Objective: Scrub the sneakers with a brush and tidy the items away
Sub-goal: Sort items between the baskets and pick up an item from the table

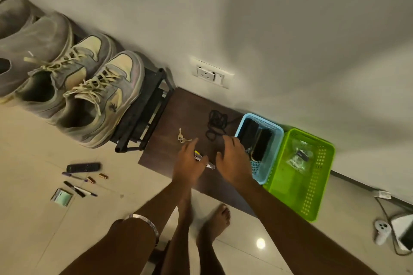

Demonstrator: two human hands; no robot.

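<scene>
Left hand (188,163) grips a marker (204,159) over the dark board (178,107); right hand (232,158), fingers loosely spread & holding nothing, hovers beside blue basket (276,138) w/ brush (260,140) inside. Sneakers (89,87) sit on rack (145,111), far left.

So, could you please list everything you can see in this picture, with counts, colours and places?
sneakers: two, grey and cream, on the black rack
grey shoes: two, left of the sneakers
board: one, dark brown, on the floor
keys: one bunch, on the board
cord: one, black, on the board
blue basket: one, holds dark brushes
green basket: one, holds a clear bag
remote: one, black, on the floor
pens: several, on the floor
batteries: two, copper
socket: one, white, on the wall
left hand: holds a marker
right hand: open, beside the blue basket
</scene>
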